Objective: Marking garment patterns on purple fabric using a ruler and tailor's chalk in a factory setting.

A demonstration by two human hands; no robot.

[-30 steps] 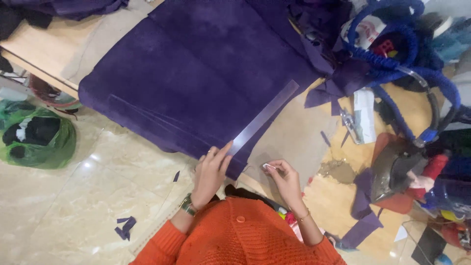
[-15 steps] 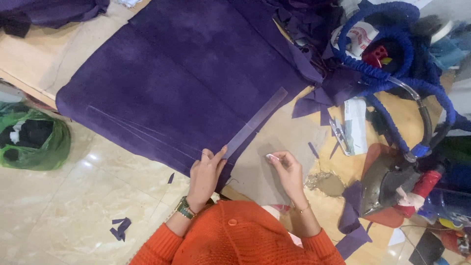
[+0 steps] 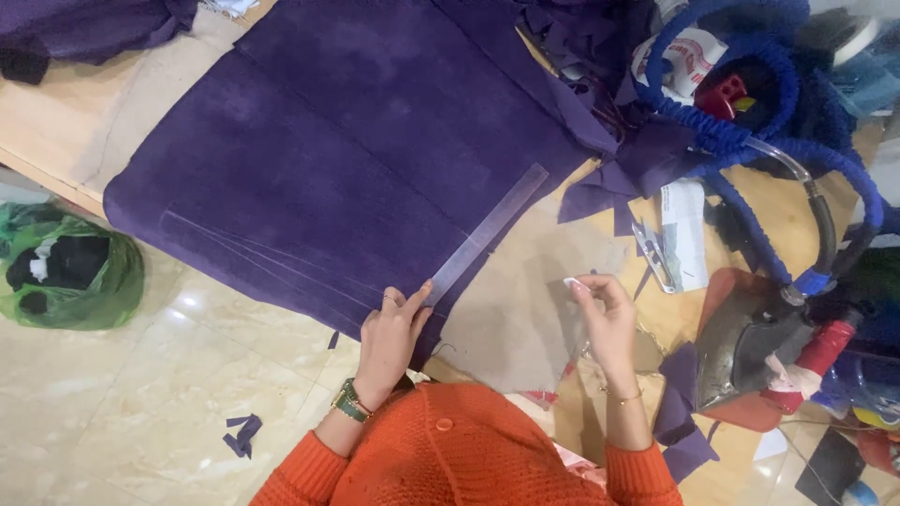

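Purple cloth (image 3: pixel 356 150): spread flat over the table (image 3: pixel 47 122), near edge hanging slightly past the table's front. Several pale straight lines already run across its lower part, close to that edge, fanning slightly apart toward the left. The rest of the cloth shows no marks that I can make out.

Clear ruler (image 3: pixel 487 230): lying slantwise on the cloth, upper end near the cloth's right edge, lower end under the left hand.

Left hand (image 3: pixel 389 342): fingers spread and pressed flat on the ruler's lower end, pinning it to the cloth. Green watch at the wrist.

Right hand (image 3: pixel 605 314): raised off the cloth, just right of the ruler, fingertips pinched together on something small and pale, probably chalk; too small to be sure.

Judged state of work: marking part done, ruler set for another line, that line not yet drawn.

Nearby: snips (image 3: pixel 652 253) and iron (image 3: pixel 750 347) to the right, blue hose (image 3: pixel 750 141) coiled beyond, cloth scraps (image 3: pixel 242 433) on the floor, green bag (image 3: pixel 70 272) at left.
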